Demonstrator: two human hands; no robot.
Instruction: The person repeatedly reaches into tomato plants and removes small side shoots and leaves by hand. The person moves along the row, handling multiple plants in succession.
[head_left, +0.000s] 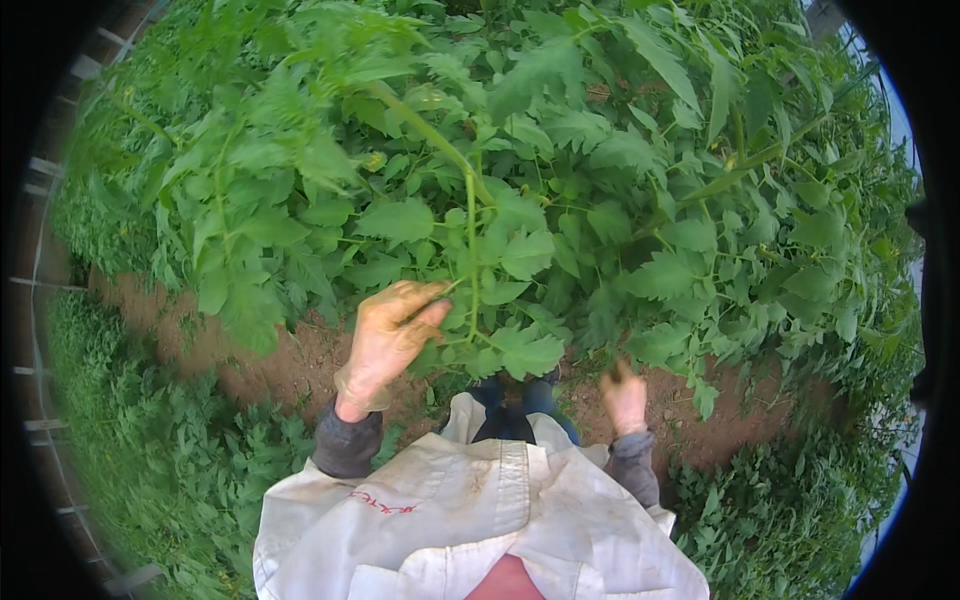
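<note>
Tomato plants with broad lobed leaves and a few yellow flowers fill the space in front of me. My left hand, its fingers stained, pinches a thin green leaf stalk between thumb and forefinger. Just right of those fingertips hangs a long, pale green leaf stem, its leaflets spreading near the bottom. Lower on the right, my right hand is blurred at the edge of the foliage. Its fingertips are partly hidden by leaves, and whether they grasp anything is unclear.
A strip of brown soil runs crosswise under me, with my shoes partly hidden by leaves. Another row of plants grows behind on the left and continues at right. A thick tomato stem leans across the upper middle.
</note>
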